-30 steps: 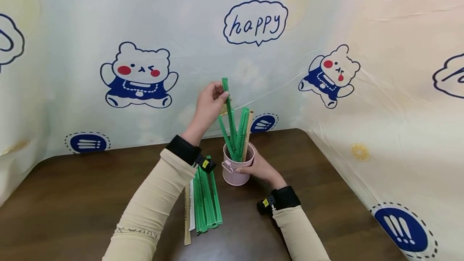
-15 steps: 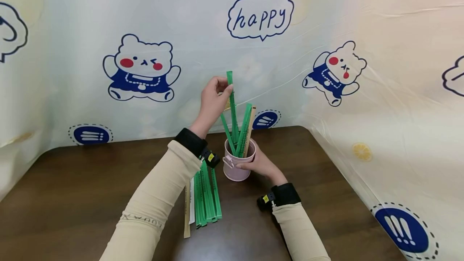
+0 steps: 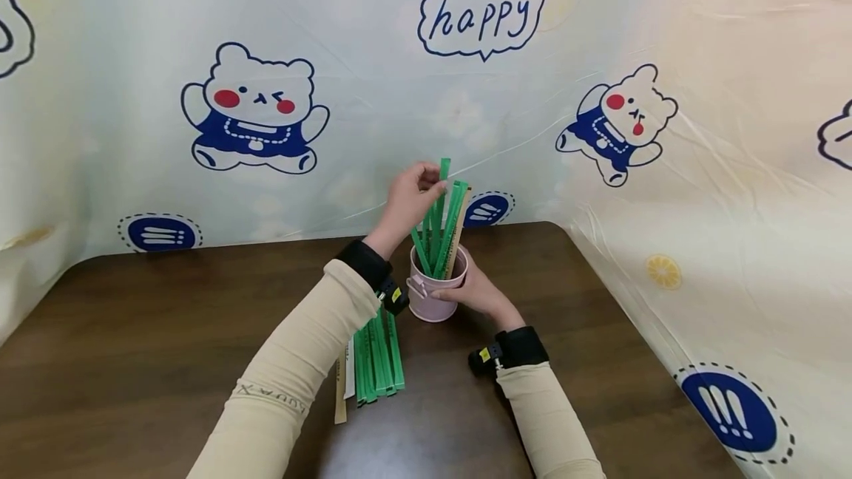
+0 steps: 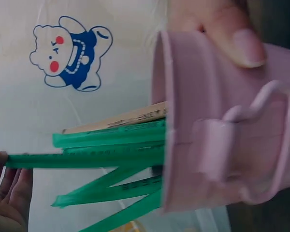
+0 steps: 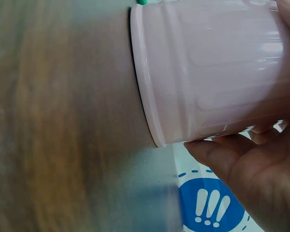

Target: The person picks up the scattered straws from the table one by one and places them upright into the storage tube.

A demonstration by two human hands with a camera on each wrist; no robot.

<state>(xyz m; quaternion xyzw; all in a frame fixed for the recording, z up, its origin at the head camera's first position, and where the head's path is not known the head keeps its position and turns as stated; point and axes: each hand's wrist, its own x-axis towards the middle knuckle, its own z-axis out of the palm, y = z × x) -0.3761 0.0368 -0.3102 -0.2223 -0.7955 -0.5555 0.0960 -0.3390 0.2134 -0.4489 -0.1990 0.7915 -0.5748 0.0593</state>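
My left hand (image 3: pixel 414 198) pinches the upper end of a long, narrow green packet (image 4: pixel 87 161) between thumb and fingertips. The packet's lower end is inside a pink metal pail (image 3: pixel 431 307), hidden by the wall. Several other green packets (image 3: pixel 454 216) and a tan packet (image 3: pixel 459 231) lean in the pail, their tops above the rim. My right hand (image 3: pixel 482 294) grips the pail from the right, the thumb on its near side. A looped handle (image 4: pixel 282 145) sticks out of the pail's side. In the right wrist view, fingers curve round the pail (image 5: pixel 212 72).
Left of the pail, several green packets (image 3: pixel 379 361) lie side by side on the dark wooden table (image 3: pixel 200 346), with a white packet (image 3: pixel 350 375) and a tan one (image 3: pixel 341 394) beside them. A printed cloth (image 3: pixel 373 80) with cartoon bears hangs behind and to the right.
My left hand has moved down and to the right, lowering the green packet further into the pail. The right hand keeps its hold on the pail. The head view has shifted slightly.
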